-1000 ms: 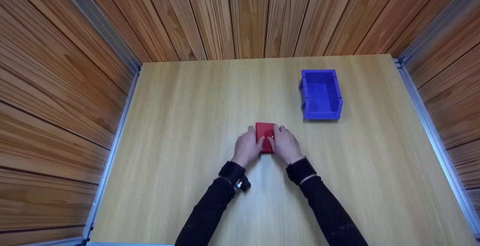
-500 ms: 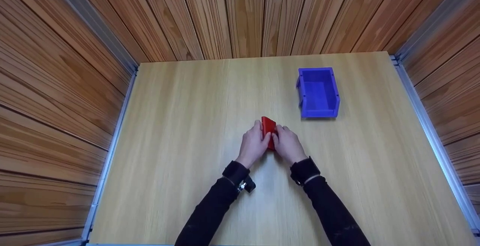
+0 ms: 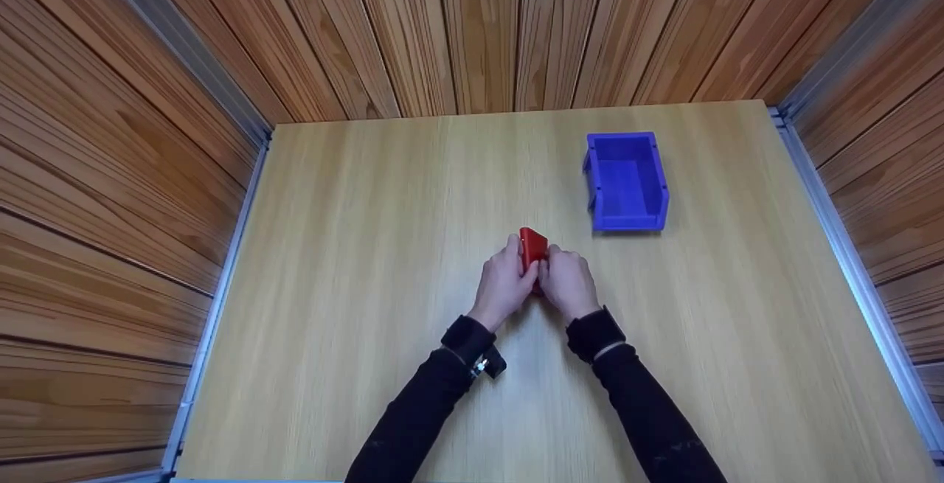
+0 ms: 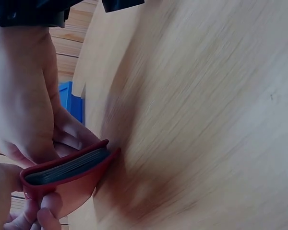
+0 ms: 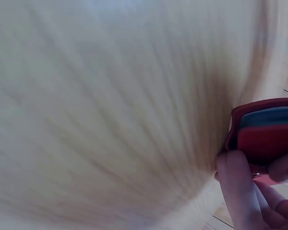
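Observation:
A red card holder [image 3: 535, 244] is gripped between both hands near the middle of the table, tilted up on edge. My left hand [image 3: 500, 288] holds its left side, thumb across the near part. My right hand [image 3: 571, 284] pinches the right side with curled fingers. In the left wrist view, the card holder [image 4: 69, 166] shows a stack of thin dark sleeves between its red covers. Fingers press its outer cover there. The right wrist view shows the card holder [image 5: 266, 127] at the right edge, with fingers [image 5: 237, 184] along its fold and a small metal snap beside them.
A blue-purple open-front bin [image 3: 628, 184] stands at the back right of the wooden table [image 3: 354, 247]. Wood-plank walls [image 3: 487, 33] rise behind and at both sides, with grey metal rails along the table's side edges.
The card holder has turned from lying face up to standing tilted on edge. Both hands have shifted slightly, the left one rightward, and the fingers have drawn closer together around it.

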Demonstrator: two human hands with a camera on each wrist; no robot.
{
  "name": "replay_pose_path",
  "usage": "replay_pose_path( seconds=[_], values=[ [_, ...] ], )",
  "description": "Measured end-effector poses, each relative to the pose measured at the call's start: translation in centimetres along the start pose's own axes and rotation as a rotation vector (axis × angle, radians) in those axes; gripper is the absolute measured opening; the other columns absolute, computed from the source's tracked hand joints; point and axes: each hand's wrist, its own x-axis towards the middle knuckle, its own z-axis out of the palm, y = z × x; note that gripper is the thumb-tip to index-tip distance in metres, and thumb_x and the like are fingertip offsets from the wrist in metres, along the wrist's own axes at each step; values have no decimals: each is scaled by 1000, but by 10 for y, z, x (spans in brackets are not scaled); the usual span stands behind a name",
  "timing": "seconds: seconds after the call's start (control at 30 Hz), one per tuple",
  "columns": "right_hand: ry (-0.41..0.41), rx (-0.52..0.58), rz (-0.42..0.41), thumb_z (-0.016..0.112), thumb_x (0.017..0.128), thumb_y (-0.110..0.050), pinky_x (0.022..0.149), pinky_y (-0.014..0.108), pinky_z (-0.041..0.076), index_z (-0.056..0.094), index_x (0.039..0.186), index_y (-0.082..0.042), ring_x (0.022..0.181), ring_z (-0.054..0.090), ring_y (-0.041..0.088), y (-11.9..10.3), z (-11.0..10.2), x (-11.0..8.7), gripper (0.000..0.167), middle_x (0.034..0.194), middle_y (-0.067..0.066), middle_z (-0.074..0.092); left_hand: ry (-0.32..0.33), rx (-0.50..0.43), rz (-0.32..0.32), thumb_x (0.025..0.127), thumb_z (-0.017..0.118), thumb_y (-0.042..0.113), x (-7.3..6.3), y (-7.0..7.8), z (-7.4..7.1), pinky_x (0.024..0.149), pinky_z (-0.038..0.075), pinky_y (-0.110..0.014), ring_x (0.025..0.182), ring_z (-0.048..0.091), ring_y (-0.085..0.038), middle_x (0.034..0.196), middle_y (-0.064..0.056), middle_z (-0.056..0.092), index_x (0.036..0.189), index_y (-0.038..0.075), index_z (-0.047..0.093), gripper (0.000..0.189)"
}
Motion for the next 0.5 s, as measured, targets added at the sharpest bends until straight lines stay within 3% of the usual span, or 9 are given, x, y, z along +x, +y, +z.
replay_pose_path(
  seconds=[0.23,0.5],
  values=[
    [61,-106,6,65,93,-7,59,56,56,66,79,7,68,70,47,-4,4,0,20,72,27,69,5,8,6,96,72,17,-1,0,1,59,48,-24,66,52,-12,77,-3,60,109,5,53,26],
    [116,-223,-85,61,91,-3,54,52,55,63,78,6,61,69,43,-4,6,-1,16,67,24,68,-17,-8,-29,96,71,12,1,0,0,59,46,-23,66,51,-11,77,-2,58,110,6,54,23]
  ],
)
